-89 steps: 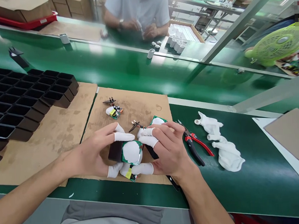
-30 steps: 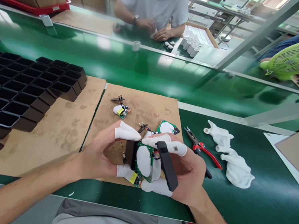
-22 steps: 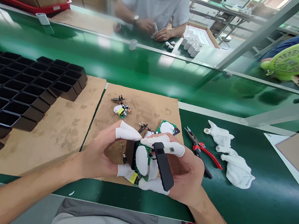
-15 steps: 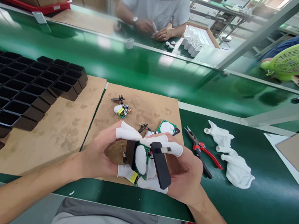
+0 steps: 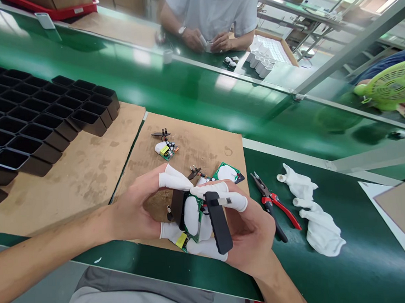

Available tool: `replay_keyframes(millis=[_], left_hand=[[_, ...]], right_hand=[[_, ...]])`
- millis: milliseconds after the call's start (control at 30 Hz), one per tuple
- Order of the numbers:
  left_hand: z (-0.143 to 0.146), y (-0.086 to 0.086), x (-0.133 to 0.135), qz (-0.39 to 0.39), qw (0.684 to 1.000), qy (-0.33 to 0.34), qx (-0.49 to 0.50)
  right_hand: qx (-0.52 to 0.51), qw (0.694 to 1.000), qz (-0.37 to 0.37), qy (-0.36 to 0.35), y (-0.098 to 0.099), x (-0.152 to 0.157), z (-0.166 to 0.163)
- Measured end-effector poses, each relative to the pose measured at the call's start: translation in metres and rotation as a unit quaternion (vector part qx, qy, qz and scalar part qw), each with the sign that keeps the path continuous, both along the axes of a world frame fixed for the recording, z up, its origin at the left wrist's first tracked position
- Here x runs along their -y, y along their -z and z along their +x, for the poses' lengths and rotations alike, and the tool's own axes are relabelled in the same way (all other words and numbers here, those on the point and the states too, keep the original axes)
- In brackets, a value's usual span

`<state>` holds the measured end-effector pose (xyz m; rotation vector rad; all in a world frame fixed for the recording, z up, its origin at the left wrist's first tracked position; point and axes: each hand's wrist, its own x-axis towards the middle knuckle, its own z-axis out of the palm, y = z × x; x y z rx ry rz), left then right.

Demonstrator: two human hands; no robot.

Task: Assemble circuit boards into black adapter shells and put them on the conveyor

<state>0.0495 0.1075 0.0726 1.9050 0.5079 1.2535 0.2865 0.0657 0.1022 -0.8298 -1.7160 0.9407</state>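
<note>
My left hand (image 5: 137,209) and my right hand (image 5: 251,235) meet over the near edge of a cardboard sheet (image 5: 195,143). Both wear white finger cots. Together they grip a green circuit board (image 5: 192,215) with a white pad on it, set against a small black housing (image 5: 177,209). My right hand also holds a flat black tool (image 5: 219,222) across its fingers. Another board with a white pad (image 5: 228,173) lies just beyond my hands, and a smaller board with pins (image 5: 166,149) lies farther back.
Black compartment trays (image 5: 34,119) stand at the left on cardboard. Red-handled pliers (image 5: 271,202) and white gloves (image 5: 314,218) lie on the green mat at the right. Beyond the conveyor belt (image 5: 185,89) a person in a light shirt (image 5: 211,6) handles white parts. A green fan (image 5: 389,85) is far right.
Since three seconds ago my hands have lifted the board and housing off the cardboard and tilted them upright; the black tool now lies across my right fingers. Over the last second hardly anything moved.
</note>
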Motion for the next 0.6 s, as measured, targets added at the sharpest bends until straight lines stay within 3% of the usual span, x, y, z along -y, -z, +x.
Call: replay_keyframes(millis=[600], left_hand=[[-0.0009,0.0,0.0005,0.001,1.0,-0.001,-0.005]], right_hand=[[0.006,1.0,-0.008,0.013,0.0033,0.0003,0.0005]])
